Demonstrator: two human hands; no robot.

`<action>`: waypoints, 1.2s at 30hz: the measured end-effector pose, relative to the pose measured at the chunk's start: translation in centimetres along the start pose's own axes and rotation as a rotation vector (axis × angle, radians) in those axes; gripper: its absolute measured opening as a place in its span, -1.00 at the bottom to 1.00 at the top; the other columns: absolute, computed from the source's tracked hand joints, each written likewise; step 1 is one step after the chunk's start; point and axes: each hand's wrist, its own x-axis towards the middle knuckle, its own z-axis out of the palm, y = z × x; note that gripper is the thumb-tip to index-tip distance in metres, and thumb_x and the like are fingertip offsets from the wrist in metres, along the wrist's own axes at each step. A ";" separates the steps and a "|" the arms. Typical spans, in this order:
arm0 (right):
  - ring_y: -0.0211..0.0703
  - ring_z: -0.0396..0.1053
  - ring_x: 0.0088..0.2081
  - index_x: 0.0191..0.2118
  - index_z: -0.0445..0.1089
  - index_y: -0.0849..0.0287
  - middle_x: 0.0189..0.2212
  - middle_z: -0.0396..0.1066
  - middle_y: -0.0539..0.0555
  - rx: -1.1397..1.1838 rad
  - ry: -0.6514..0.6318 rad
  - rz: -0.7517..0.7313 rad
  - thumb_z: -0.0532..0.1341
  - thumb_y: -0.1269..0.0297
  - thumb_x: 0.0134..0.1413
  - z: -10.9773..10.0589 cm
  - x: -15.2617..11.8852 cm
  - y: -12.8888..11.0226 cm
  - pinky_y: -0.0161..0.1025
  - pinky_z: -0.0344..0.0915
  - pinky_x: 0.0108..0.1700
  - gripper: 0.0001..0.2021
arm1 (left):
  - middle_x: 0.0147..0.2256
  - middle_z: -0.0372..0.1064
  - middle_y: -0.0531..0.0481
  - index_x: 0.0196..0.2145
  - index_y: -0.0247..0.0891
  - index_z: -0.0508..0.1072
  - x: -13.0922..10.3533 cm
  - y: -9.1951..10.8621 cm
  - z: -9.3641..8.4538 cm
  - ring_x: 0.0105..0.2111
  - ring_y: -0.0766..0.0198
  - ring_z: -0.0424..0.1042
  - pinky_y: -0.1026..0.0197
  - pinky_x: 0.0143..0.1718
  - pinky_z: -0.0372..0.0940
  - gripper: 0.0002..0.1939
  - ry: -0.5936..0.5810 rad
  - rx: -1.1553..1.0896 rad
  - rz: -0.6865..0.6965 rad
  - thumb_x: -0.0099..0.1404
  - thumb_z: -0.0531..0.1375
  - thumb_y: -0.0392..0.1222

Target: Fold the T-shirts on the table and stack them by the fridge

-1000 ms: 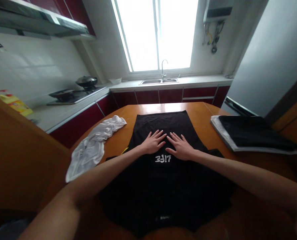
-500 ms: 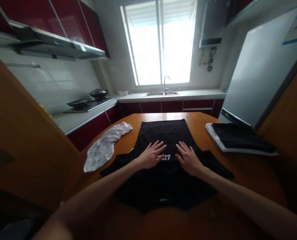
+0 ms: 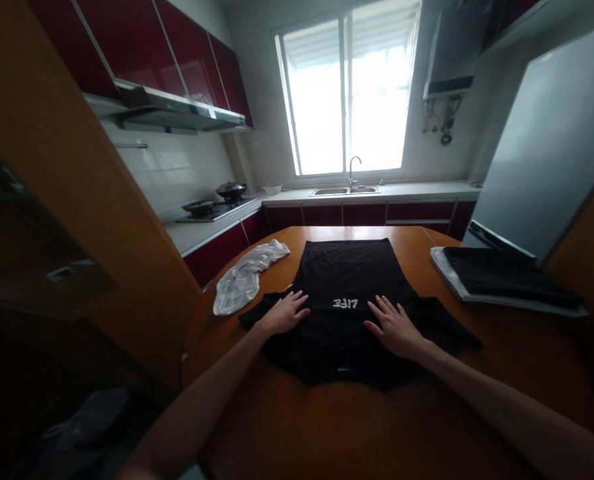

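On the table (image 3: 347,423), the black shirt (image 3: 349,267) lies flat in the middle, and the left hand (image 3: 285,313) and right hand (image 3: 395,328) rest on it farther apart than half a second ago, fingers loosely spread, baring the whole white print (image 3: 345,303). A fridge (image 3: 547,140) stands far right, a window (image 3: 377,120) beyond; a folded pile (image 3: 507,273) lies right, a crumpled white cloth (image 3: 247,275) left. The far-left stove (image 3: 227,213) bears a lidded wok (image 3: 231,191) and a pan (image 3: 198,209), contents hidden.

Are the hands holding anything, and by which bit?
Nothing's held: the left grip and right grip rest open on the black shirt, on either side of its white lettering.
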 end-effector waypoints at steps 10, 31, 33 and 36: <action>0.09 -0.20 0.47 0.42 0.10 0.23 0.45 -0.09 0.25 -0.040 -0.029 0.036 -0.08 -0.07 0.38 0.5 0.8 1.3 0.18 -0.16 0.40 -0.34 | 0.12 0.47 -0.15 0.06 -0.19 0.57 0.9 -6.2 -1.4 0.15 0.05 0.42 0.18 0.20 0.23 -0.60 0.119 0.047 -0.176 0.37 0.17 0.00; 0.16 -0.16 0.46 0.38 0.19 0.23 0.44 -0.04 0.32 -0.043 0.116 0.037 -0.08 -0.08 0.40 0.5 0.7 1.5 0.22 -0.11 0.37 -0.36 | 0.32 0.21 -0.14 0.30 -0.30 0.30 9.7 -3.9 -2.8 0.33 0.17 0.18 0.22 0.34 0.04 -0.49 0.160 0.043 -0.109 0.48 -0.02 -0.13; 0.15 -0.16 0.46 0.38 0.18 0.24 0.44 -0.04 0.31 -0.035 0.120 0.042 -0.08 -0.06 0.40 0.6 0.7 1.4 0.21 -0.11 0.38 -0.37 | 0.38 0.08 -0.16 0.36 -0.33 0.20 13.5 -2.4 -2.3 0.38 0.18 0.07 0.20 0.36 -0.02 -0.46 0.142 0.045 -0.089 0.52 -0.09 -0.10; 0.13 -0.16 0.46 0.39 0.17 0.24 0.44 -0.05 0.30 -0.026 0.115 0.050 -0.08 -0.05 0.41 0.4 0.5 1.0 0.18 -0.11 0.39 -0.37 | 0.44 -0.17 -0.26 0.43 -0.44 0.00 18.4 -0.9 -1.1 0.44 0.09 -0.14 0.03 0.40 -0.11 -0.34 0.108 0.053 -0.115 0.55 -0.18 0.03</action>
